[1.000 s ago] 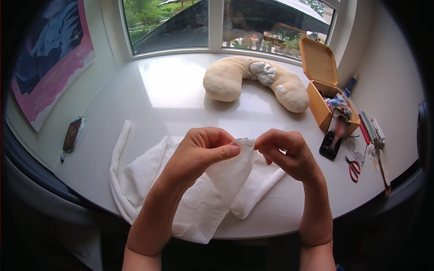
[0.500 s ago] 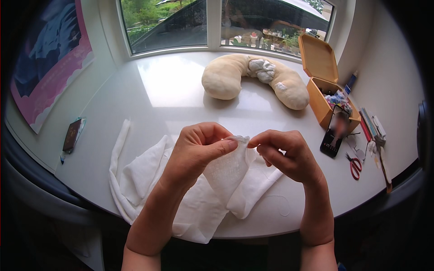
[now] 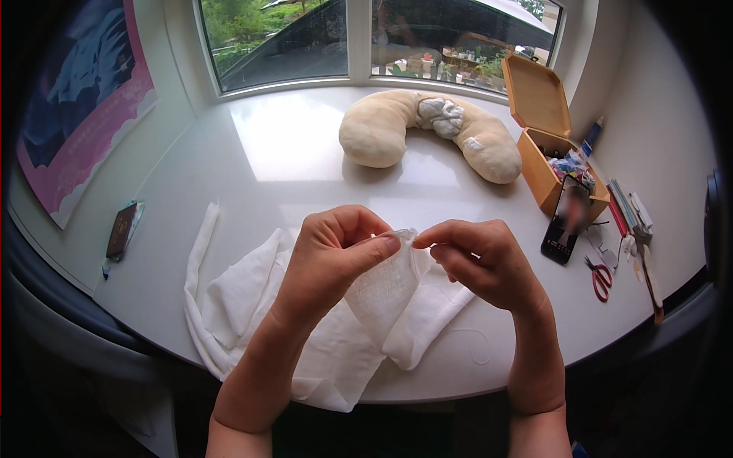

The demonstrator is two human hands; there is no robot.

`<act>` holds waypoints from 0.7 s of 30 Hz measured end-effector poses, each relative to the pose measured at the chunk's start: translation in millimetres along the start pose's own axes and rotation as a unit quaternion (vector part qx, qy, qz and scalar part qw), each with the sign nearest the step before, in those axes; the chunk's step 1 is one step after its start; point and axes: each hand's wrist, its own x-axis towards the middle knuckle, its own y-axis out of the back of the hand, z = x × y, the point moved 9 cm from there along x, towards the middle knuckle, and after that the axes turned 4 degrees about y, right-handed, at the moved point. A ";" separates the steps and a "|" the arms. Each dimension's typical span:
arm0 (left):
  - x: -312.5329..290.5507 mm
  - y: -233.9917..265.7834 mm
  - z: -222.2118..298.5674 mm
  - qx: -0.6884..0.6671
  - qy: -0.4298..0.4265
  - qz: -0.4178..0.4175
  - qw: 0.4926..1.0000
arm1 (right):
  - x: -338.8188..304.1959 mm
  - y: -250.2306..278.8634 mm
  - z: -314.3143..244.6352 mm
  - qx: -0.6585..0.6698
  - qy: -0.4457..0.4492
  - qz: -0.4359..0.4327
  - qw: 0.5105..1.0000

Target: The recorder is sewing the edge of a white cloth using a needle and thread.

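Left hand (image 3: 334,248) pinched white cloth (image 3: 382,298); right hand (image 3: 482,256) curled at its edge, grip unclear; slack thread (image 3: 489,350) risked snagging if tugged

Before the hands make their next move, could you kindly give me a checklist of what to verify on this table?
1. Left hand gripping the white cloth: ok, thumb and fingers pinch its raised edge.
2. Right hand near that edge: ok, fingertips are beside the pinch.
3. Small item between the right fingertips: cannot tell, too small to make out.
4. Cloth lying flat: not ok, it is folded and rumpled.
5. Thread gathered: not ok, a loose loop lies right of the cloth.
6. Red-handled scissors clear of the cloth: ok, apart at right.
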 end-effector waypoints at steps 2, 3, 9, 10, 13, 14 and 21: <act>-0.1 -1.0 0.7 0.026 -0.006 0.002 1.000 | 0.0 -0.3 -1.5 -0.008 -0.003 0.001 1.000; -0.3 -1.7 -0.1 0.026 -0.005 0.002 1.000 | -0.1 -0.6 -2.1 -0.009 -0.008 0.003 1.000; -1.7 -5.1 -0.8 0.058 -0.014 -0.007 0.998 | 1.4 -0.7 -4.6 -0.023 -0.007 0.022 0.999; -0.5 -2.4 -2.5 0.011 0.001 -0.003 1.000 | 1.5 1.3 -3.9 -0.018 -0.014 0.028 0.999; 1.3 0.2 -7.7 -0.057 0.026 -0.010 0.998 | -0.4 2.1 1.1 -0.011 -0.032 0.009 0.999; 2.0 -0.2 -10.3 -0.064 0.035 -0.017 0.997 | -0.3 2.9 1.9 -0.010 -0.032 0.009 0.999; 2.7 -3.8 -12.2 -0.098 0.053 -0.046 0.993 | 1.9 1.2 -1.5 0.022 -0.005 -0.007 1.000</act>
